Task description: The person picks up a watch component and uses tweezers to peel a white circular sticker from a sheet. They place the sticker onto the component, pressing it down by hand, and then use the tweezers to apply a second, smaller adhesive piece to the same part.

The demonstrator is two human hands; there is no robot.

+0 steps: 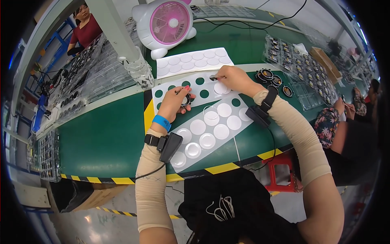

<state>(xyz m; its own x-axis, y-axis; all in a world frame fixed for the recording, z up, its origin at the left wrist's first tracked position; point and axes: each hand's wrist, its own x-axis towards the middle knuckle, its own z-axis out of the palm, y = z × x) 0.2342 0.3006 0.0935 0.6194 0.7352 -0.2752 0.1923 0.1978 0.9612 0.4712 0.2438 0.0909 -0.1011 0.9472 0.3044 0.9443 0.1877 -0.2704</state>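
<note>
My left hand is closed around a round black-rimmed part, which looks like a watch case. It hovers over a white sheet with round cut-outs, through which the green table shows. At the upper right of that sheet, my right hand has its fingers pinched together. What they grip, if anything, is too small to tell. A white round sticker lies just under those fingers. Nearer to me, a second sheet of white and clear round stickers lies slanted on the table.
Behind the sheets lies another sticker sheet, with a pink and white fan beyond. Several round black parts sit to the right, beside clear trays. A metal post stands at left. Other people are seated right and stand far left.
</note>
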